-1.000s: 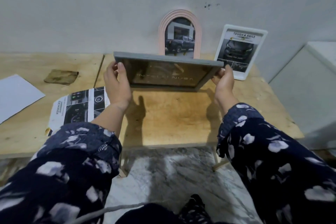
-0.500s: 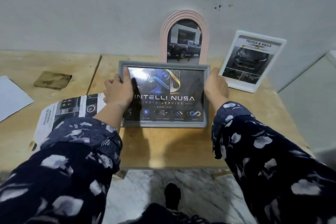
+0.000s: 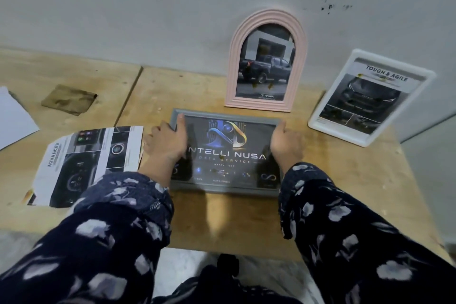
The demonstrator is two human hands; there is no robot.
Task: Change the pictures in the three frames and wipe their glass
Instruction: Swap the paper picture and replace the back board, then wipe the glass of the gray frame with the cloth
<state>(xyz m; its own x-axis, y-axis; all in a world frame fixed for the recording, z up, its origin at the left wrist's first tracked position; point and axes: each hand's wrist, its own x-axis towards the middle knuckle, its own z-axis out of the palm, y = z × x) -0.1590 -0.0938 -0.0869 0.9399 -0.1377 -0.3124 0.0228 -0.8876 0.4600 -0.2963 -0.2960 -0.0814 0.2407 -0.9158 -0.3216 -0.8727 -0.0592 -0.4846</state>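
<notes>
A grey frame (image 3: 225, 189) with a dark "Intelli Nusa" picture lies glass up on the wooden table (image 3: 333, 180). My left hand (image 3: 167, 143) grips its left edge, thumb on the top left corner. My right hand (image 3: 286, 140) holds the right edge, fingers curled over it. A pink arched frame (image 3: 267, 61) with a truck picture stands against the wall behind. A white frame (image 3: 370, 96) with a "Tough & Agile" car picture leans at the right.
A loose car printout (image 3: 86, 163) lies left of the grey frame. A brown cloth (image 3: 69, 99) lies further back left, and a white sheet (image 3: 14, 118) at the far left. The table's near edge is under my forearms, marble floor below.
The grey frame, held tilted above the table a second ago, has turned glass up and come down flat onto the table. Both hands stayed on its sides.
</notes>
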